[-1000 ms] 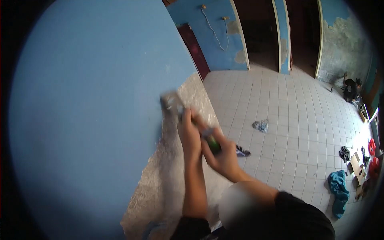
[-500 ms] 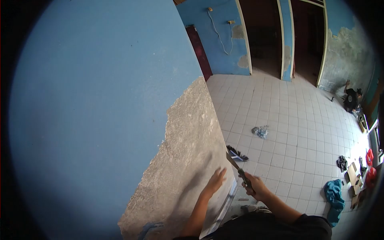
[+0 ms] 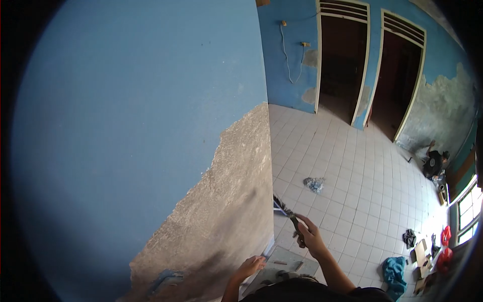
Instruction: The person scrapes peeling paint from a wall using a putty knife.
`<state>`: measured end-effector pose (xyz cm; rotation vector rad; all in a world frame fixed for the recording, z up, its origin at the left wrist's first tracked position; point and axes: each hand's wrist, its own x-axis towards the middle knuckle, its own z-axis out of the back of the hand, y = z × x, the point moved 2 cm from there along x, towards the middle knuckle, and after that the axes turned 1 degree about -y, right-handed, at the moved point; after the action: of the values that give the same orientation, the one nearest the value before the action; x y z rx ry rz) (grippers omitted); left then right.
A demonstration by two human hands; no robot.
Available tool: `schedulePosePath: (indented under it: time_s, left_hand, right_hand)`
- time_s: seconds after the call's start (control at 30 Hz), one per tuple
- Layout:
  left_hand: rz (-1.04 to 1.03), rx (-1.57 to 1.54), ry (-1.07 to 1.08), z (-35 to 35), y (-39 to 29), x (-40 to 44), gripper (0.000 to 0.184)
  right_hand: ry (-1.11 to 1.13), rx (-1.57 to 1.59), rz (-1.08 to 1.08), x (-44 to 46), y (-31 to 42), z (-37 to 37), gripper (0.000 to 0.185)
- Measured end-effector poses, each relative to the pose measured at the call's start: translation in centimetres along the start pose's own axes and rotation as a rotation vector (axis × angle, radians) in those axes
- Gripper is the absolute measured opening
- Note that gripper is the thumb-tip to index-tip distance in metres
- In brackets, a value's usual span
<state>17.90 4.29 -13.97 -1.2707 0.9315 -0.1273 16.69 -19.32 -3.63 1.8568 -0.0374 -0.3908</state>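
Observation:
My right hand [image 3: 313,240] is closed around the dark handle of a long-bladed knife-like tool [image 3: 296,224]. Its blade points up and left toward the wall corner, overlapping a brush head [image 3: 279,207] on the floor behind. Low beside the wall is my left hand [image 3: 250,266], its fingers loosely bent and nothing visible in them. Blue paint [image 3: 141,110] covers the wall's upper part. Rough bare plaster [image 3: 226,201] shows below a jagged paint edge, with shadows across it.
White tiles [image 3: 347,186] cover the floor, with a pile of paint scrapings [image 3: 314,184]. Another person [image 3: 433,163] crouches at the far right wall. Teal cloth [image 3: 394,274], cardboard [image 3: 421,257] and red bags [image 3: 445,259] lie at lower right. Two doorways [image 3: 342,60] stand beyond.
My left hand has dropped lower, away from the plaster's middle. My right hand and the tool have shifted slightly left in view. The camera has tilted, showing more of the doorways and window.

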Motion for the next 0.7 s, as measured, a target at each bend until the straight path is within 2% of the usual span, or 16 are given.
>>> schedulePosePath:
  time_s: [0.03, 0.1, 0.13, 0.17, 0.2, 0.23, 0.27, 0.33, 0.47, 0.57, 0.67, 0.7]
  left_hand:
    - [-0.121, 0.134, -0.042, -0.3, -1.2, -1.0, 0.046]
    - [-0.178, 0.231, -0.067, 0.0, -1.6, -1.8, 0.044]
    - [-0.224, 0.334, -0.091, 0.3, -1.8, -2.1, 0.043]
    - [-0.233, 0.334, -0.092, 0.6, -1.8, -2.5, 0.043]
    - [-0.246, 0.207, -0.092, 0.9, -1.6, -3.0, 0.042]
    - [-0.258, 0.079, -0.09, 1.2, -1.6, -3.4, 0.04]
    - [-0.263, 0.076, -0.089, 1.2, -2.2, -4.0, 0.04]
    - [-0.091, -0.111, -0.144, 1.1, -3.3, -5.1, 0.04]
    - [-0.121, -0.088, -0.142, 0.5, -3.8, -5.7, 0.041]
    - [-0.156, -0.184, -0.131, 0.4, -4.9, -5.8, 0.04]
    - [-0.195, -0.139, -0.121, 0.3, -4.6, -6.4, 0.038]
    - [-0.213, -0.195, -0.108, 0.5, -3.8, -6.2, 0.036]
  right_hand:
    - [0.002, -0.011, 0.006, 0.1, 1.4, -0.9, 0.036]
    - [-0.12, -0.163, 0.356, 0.4, 5.1, -2.7, 0.033]
    - [-0.119, -0.168, 0.366, 1.0, 6.2, -3.1, 0.033]
    - [-0.205, -0.256, 0.557, 1.3, 7.6, -3.4, 0.031]
    - [-0.292, -0.342, 0.75, 1.7, 9.1, -3.8, 0.029]
    - [-0.301, -0.386, 0.766, 2.5, 10.9, -4.5, 0.026]
    - [-0.31, -0.431, 0.779, 3.4, 13.1, -5.3, 0.024]
    - [-0.266, -0.377, 0.868, 7.5, 16.5, -7.1, 0.023]
    - [-0.195, -0.207, 0.731, 7.7, 15.7, -4.9, 0.022]
    - [-0.275, -0.281, 0.812, 5.6, 14.2, -4.4, 0.022]
    - [-0.292, -0.262, 0.751, 5.0, 13.0, -5.0, 0.022]
    - [-0.28, -0.27, 0.88, 7.2, 13.4, -6.2, 0.022]
